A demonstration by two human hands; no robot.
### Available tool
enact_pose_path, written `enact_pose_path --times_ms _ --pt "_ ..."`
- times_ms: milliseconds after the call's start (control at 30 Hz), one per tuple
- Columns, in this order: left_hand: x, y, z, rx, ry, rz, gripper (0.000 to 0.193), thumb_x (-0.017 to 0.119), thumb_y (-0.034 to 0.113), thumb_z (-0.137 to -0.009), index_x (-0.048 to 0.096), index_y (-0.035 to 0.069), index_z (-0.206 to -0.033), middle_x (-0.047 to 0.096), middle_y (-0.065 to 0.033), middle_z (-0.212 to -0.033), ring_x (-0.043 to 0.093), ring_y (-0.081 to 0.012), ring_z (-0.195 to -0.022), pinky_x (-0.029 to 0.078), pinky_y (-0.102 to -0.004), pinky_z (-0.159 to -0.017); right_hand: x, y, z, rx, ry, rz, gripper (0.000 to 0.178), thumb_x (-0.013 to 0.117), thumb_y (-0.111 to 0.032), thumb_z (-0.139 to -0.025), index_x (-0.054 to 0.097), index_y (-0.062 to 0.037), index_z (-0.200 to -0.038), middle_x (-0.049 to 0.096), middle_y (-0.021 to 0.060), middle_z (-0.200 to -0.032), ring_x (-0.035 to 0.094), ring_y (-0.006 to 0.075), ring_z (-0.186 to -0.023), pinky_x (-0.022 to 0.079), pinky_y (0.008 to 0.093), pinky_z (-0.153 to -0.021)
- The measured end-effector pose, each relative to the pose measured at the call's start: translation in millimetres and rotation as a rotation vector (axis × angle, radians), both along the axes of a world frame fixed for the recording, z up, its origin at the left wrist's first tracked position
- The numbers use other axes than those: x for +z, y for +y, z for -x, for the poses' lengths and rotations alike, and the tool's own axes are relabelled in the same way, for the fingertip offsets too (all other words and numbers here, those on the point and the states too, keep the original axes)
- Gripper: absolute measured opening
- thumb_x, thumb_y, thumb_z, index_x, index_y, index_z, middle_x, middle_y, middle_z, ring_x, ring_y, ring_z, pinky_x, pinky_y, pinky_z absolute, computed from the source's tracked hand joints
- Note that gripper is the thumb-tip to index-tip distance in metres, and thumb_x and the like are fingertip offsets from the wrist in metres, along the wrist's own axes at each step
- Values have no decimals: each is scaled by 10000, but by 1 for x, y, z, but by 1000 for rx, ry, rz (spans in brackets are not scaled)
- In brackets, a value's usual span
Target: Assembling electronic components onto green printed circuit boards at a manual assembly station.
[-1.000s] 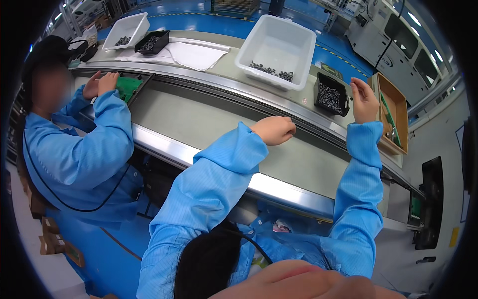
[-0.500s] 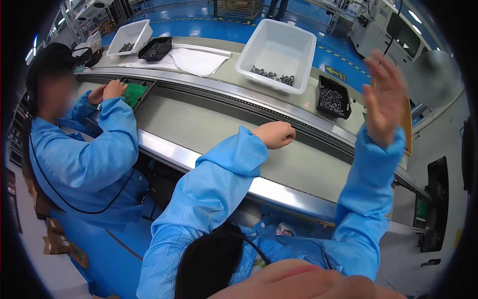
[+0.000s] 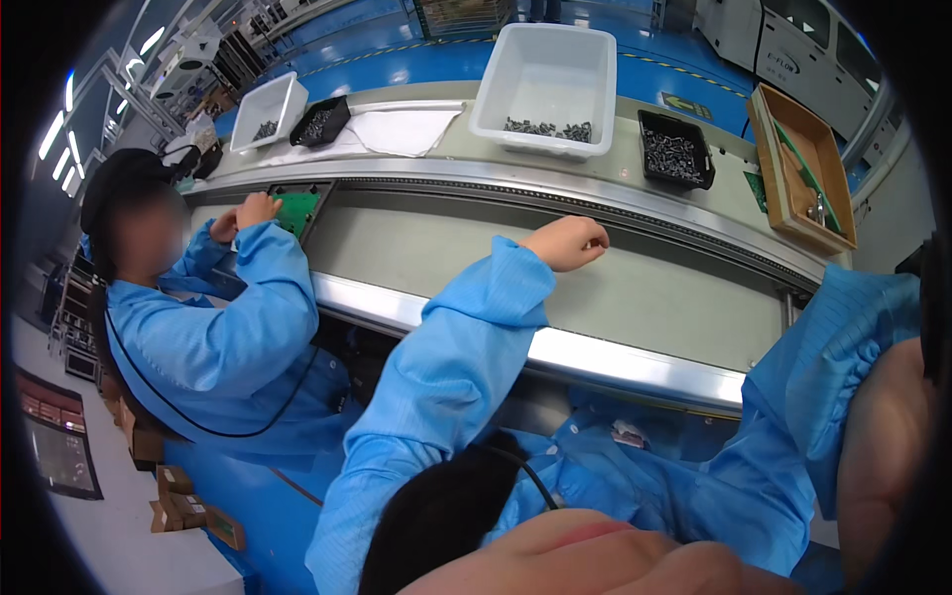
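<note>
My left hand [image 3: 567, 243] hovers above the grey conveyor bed [image 3: 635, 307]. Its fingers are curled together, and whatever may be between them is too small to name. Close to the camera at the right edge is my right hand [image 3: 886, 446], raised beside my head in a blue sleeve. Its fingers are out of sight. Beyond the conveyor stand a white plastic bin [image 3: 550, 79] with small dark parts at its bottom and a black tray [image 3: 676, 151] full of similar parts. Neither hand touches them.
At my left a co-worker in blue handles a green circuit board [image 3: 295, 212] on the conveyor. A cardboard box [image 3: 798, 164] stands at the far right. Another white bin [image 3: 270, 111] and black tray [image 3: 319, 124] sit far left. The metal rail [image 3: 635, 367] runs along the near edge.
My right hand has swung from above the conveyor's right side back toward the camera. My left hand stays curled over the conveyor. The view has tilted and shifted, showing the cardboard box fully.
</note>
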State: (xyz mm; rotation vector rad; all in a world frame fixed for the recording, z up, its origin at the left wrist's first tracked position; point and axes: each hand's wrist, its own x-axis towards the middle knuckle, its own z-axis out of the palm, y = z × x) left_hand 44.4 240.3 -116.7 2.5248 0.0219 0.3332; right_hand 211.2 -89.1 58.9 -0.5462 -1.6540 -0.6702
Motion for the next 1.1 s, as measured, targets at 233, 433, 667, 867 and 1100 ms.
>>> enact_pose_path --times_ms 233,433,667,867,1100 --pt "-30 8 15 35 -50 -13 173 589 113 -805 652 21 -937 641 -115 -915 600 -268 -766 500 -339 -698 64 31 48 135 -174 -79 328 480 -188 -930 425 -198 -1253 482 90 -1197 492 281 -1160 288 453 -1081" --pt "-15 -15 29 71 51 34 191 592 139 -834 645 42 -990 644 -103 -912 599 -238 -760 496 -313 -692 33 -60 18 66 -250 -260 285 489 -194 -930 453 -213 -1212 516 59 -1129 500 264 -1142 263 454 -1093" --pt "-5 -11 -7 -12 37 27 188 559 124 -853 634 7 -980 634 -110 -914 587 -248 -742 490 -326 -685 2 -21 7 365 65 -66 237 500 -201 -931 485 -231 -1165 556 23 -1049 509 245 -1120 235 455 -1106" --pt "-6 0 3 5 34 19 188 550 111 -849 635 1 -975 636 -96 -918 573 -222 -703 486 -309 -660 62 86 123 495 251 170 197 510 -207 -931 512 -246 -1124 590 -8 -981 517 228 -1101 210 457 -1118" --pt "-13 -5 11 -8 12 158 185 547 113 -839 642 10 -959 647 -111 -933 600 -261 -769 492 -339 -708 54 76 159 503 354 323 168 513 -224 -931 531 -248 -1096 618 -26 -930 524 216 -1084 194 453 -1124"
